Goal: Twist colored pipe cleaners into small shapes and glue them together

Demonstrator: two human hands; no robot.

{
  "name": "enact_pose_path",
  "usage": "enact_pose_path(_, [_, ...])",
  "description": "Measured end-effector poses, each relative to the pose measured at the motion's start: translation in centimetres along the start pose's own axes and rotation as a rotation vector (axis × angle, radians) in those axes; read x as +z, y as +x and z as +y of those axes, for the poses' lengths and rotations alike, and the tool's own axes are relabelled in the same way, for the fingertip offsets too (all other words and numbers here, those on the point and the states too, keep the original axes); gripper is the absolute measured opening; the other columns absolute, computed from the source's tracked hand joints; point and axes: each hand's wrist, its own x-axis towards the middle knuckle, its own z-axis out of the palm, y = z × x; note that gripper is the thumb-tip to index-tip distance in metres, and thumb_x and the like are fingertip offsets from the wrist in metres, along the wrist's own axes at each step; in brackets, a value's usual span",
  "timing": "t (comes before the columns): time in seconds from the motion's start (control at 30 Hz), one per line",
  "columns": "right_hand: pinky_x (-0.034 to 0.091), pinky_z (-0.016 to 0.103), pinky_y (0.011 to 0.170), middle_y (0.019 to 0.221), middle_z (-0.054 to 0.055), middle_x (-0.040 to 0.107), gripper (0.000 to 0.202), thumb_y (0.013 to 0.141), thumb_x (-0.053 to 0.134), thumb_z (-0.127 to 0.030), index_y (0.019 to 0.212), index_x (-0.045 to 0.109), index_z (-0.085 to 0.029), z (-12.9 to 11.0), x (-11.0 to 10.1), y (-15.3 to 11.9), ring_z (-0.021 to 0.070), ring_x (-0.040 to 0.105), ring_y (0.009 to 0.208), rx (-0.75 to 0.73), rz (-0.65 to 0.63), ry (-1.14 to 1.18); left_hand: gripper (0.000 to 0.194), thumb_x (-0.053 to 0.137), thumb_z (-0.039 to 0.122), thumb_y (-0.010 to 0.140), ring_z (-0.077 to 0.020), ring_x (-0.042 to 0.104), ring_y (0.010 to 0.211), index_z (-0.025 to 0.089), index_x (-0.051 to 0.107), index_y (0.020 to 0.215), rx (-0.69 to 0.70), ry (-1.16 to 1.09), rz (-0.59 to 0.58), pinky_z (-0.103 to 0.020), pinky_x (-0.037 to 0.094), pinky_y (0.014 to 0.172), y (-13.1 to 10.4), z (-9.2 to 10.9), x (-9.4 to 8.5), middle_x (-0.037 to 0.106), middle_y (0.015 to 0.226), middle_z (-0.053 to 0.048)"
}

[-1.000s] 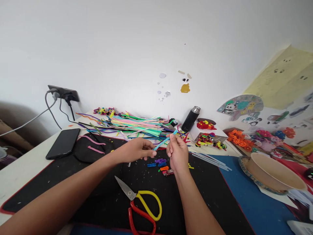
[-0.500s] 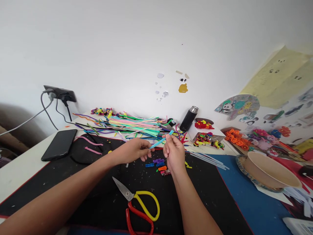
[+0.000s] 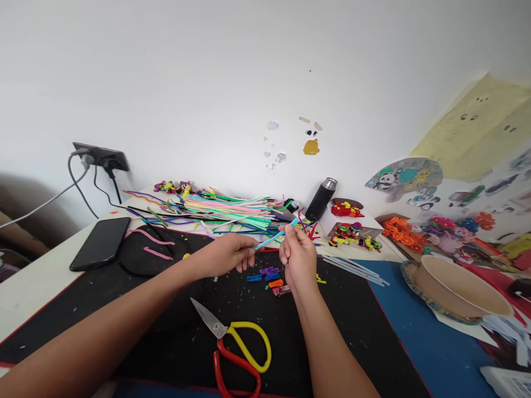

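A light blue pipe cleaner (image 3: 270,240) is stretched between my two hands above the black mat. My left hand (image 3: 233,254) pinches its lower left end. My right hand (image 3: 299,253) grips it near the other end, and a short tip sticks up past the fingers. Below them on the mat lie small folded pipe cleaner pieces: purple ones (image 3: 269,271), blue ones (image 3: 254,278) and an orange one (image 3: 276,283). Scissors (image 3: 219,330) with one yellow and one red handle lie nearer to me, their blades pointing up and left.
A pile of colourful pipe cleaners (image 3: 232,210) lies along the wall. A black flask (image 3: 321,200) stands right of it, beside a white box (image 3: 365,221) with small figures. A phone (image 3: 100,243) rests at left; a bowl (image 3: 462,287) at right. Glue sticks (image 3: 354,270) lie on the mat.
My right hand has shifted slightly right, and the blue pipe cleaner's upper part now bends more at the fingers. My left hand keeps its pinch. The view has tilted very slightly.
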Motion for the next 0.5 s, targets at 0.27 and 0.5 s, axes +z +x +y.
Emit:
enact_pose_path(0.27, [0.020,0.019,0.034,0.045,-0.012,0.034,0.039,0.084,0.077,-0.053,0.088,0.072,-0.015,0.1,-0.1,0.1,0.0049,0.030,0.034,0.007,0.008,0.001,0.041,0.038,0.016,0.099,-0.0247,0.070,0.105,0.020,0.062,0.131,0.161,0.450,0.146,-0.034,0.052,0.092,-0.4,1.2,1.1,0.074,0.118,-0.011])
enact_pose_path(0.5, [0.021,0.019,0.034,0.045,-0.012,0.034,0.039,0.084,0.077,-0.054,0.087,0.071,-0.015,0.1,0.0,-0.1,0.0052,0.030,0.034,0.009,-0.009,-0.020,0.045,0.034,0.014,0.101,-0.0275,0.069,0.112,0.015,0.050,0.143,0.170,0.663,0.106,-0.040,0.053,0.095,-0.4,0.2,1.9,0.070,0.126,-0.016])
